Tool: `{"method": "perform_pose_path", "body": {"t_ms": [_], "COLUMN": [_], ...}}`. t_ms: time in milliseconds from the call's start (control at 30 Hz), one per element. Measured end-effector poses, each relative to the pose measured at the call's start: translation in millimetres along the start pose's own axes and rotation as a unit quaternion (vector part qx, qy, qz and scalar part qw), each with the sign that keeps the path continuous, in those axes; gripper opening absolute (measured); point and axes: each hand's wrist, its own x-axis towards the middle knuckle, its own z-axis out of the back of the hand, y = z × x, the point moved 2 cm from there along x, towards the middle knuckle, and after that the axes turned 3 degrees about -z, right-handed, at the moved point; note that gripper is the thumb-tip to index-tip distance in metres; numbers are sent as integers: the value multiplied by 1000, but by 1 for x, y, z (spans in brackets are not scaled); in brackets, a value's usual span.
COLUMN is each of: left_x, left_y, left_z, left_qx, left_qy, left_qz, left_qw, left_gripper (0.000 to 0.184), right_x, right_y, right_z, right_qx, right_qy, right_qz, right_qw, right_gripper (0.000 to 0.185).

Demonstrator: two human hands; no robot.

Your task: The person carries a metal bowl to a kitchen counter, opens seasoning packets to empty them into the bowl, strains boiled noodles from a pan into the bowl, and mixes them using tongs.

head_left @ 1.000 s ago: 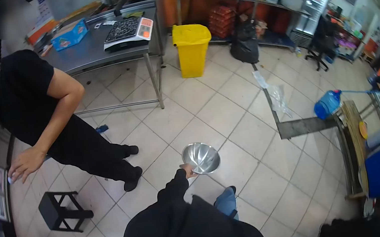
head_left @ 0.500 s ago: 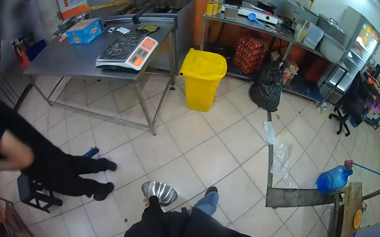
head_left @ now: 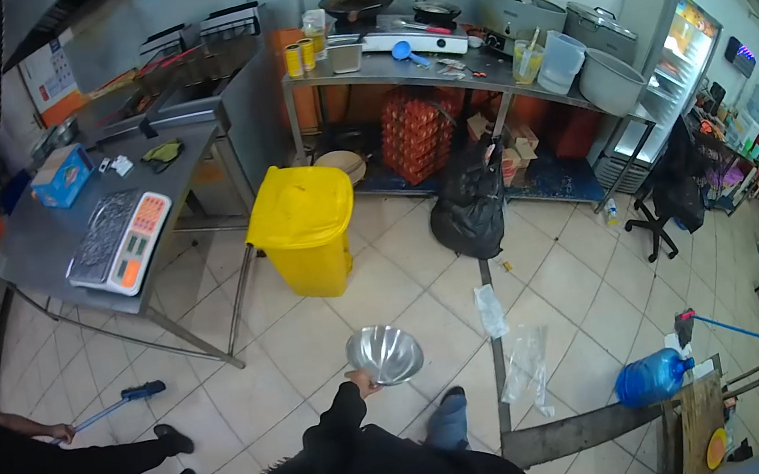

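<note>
My left hand [head_left: 362, 382] is closed on the near left rim of a shiny metal bowl [head_left: 386, 355]. The bowl is held out over the tiled floor in front of my body, and its inside shows nothing that I can make out. A black sleeve [head_left: 338, 415] covers the arm behind it. My right hand does not show; my dark clothing fills the lower middle of the view.
Ahead stands a yellow lidded bin [head_left: 305, 230], with a black garbage bag [head_left: 471, 211] to its right. A steel table [head_left: 24, 234] carries a scale [head_left: 122, 242]. At left, a person's hand [head_left: 59, 433] holds a brush handle. A blue water jug [head_left: 650, 378] lies at right.
My view has turned right and closer to the counter. The bowl, still in my left hand, has shifted right in view. The other person now shows lower left with the brush.
</note>
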Motion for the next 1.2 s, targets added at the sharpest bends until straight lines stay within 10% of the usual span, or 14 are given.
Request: {"method": "perform_pose_path", "body": {"t_ms": [533, 767, 1033, 1167, 1200], "left_x": [93, 203, 273, 320, 329], "left_y": [-207, -360, -557, -626, -643], "left_z": [-233, -311, -467, -521, -531], "left_qx": [-38, 17, -33, -30, -24], "left_qy": [-45, -29, 64, 90, 99], "left_qz": [-142, -235, -253, -282, -292], "left_qw": [988, 971, 965, 955, 951], "left_gripper": [59, 63, 62, 55, 53], "right_x": [345, 502, 560, 615, 642], "right_y": [209, 289, 407, 475, 478], "right_z": [211, 163, 185, 227, 228], "right_qx": [-88, -46, 77, -140, -187], "right_qy": [0, -58, 92, 140, 22], "right_qz": [102, 167, 8, 85, 331], "right_qw": [991, 983, 993, 977, 925], "right_gripper": [35, 24, 24, 26, 25]}}
